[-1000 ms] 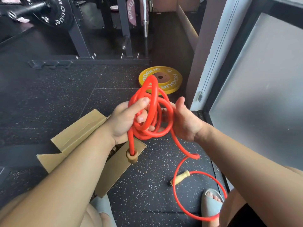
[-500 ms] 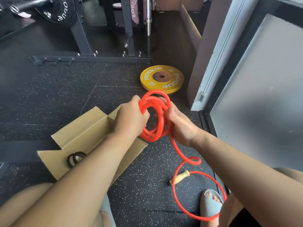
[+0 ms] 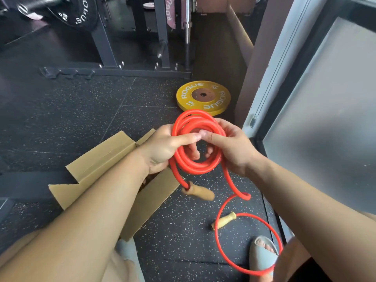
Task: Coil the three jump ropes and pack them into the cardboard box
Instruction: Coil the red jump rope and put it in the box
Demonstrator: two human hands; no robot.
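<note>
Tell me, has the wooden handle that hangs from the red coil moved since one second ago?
Yes. The hanging handle swung rightward: earlier it overlapped the cardboard box flap, now it hangs past the flap's right edge.

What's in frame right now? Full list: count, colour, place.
jump rope: 1, red, partly coiled in both hands, tail looped on the floor
hanging handle: 1, wood, below the coil
floor handle: 1, wood, on the floor
cardboard box: 1, brown, open, under the left forearm
weight plate: 1, yellow, flat on the floor beyond the coil
barbell plate: 1, black, top left
rack: 1, dark, at the back
sandals: 2, grey, bottom edge
hands: 2, left hand and right hand grip the coil
</note>
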